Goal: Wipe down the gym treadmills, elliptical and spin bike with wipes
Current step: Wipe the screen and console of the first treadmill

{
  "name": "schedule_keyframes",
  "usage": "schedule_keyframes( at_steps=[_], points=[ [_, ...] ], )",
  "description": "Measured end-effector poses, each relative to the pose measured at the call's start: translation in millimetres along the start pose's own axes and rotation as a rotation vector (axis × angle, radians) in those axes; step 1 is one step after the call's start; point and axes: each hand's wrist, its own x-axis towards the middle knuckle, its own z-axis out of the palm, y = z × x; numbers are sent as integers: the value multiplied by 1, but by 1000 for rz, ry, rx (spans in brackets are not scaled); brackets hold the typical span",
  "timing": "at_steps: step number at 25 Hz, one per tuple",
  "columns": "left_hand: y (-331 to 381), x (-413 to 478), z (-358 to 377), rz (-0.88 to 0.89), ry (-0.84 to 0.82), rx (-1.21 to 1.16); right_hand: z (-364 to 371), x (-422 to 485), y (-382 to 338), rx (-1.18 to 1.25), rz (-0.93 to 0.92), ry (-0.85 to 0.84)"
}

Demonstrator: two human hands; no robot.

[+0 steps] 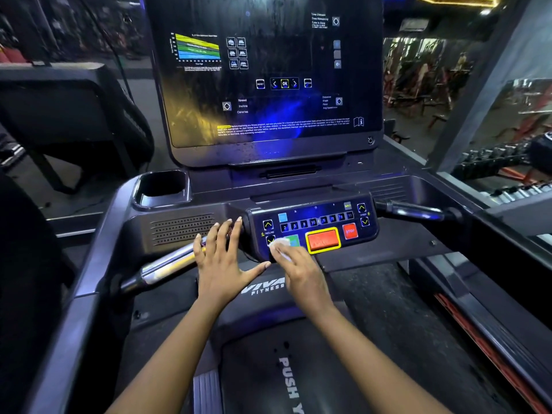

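I stand on a dark treadmill with a tall console screen (268, 79) and a button panel (316, 225) below it. My right hand (298, 270) presses a white wipe (280, 245) against the panel's lower left corner, over the green button beside the incline arrows. My left hand (222, 258) lies flat with fingers spread on the chrome left handlebar (167, 268), fingertips touching the panel's left side. It holds nothing.
An empty cup holder (162, 186) sits left of the panel and a black right handlebar (415, 212) sticks out to the right. Another treadmill console (68, 106) stands to the left. Dumbbell racks (507, 174) fill the right.
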Motion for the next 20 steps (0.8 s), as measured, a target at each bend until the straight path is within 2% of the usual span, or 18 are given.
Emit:
schedule_keyframes(
  at_steps=[3,7,11,15,18,20],
  points=[
    [1,0,0,-6,2,-6,-14,-18,6,54,-16,7],
    [0,-1,-1,-1,0,6,-22,29,23,29,103,100],
    [0,0,0,3,-9,4,-12,16,18,-51,88,39],
    [2,0,-5,56,19,-70,-22,-19,10,28,53,-5],
    [19,10,-9,248,18,-41,-40,-2,29,23,271,159],
    [32,20,-7,322,-6,6,-44,7,42,-4,438,204]
  ],
)
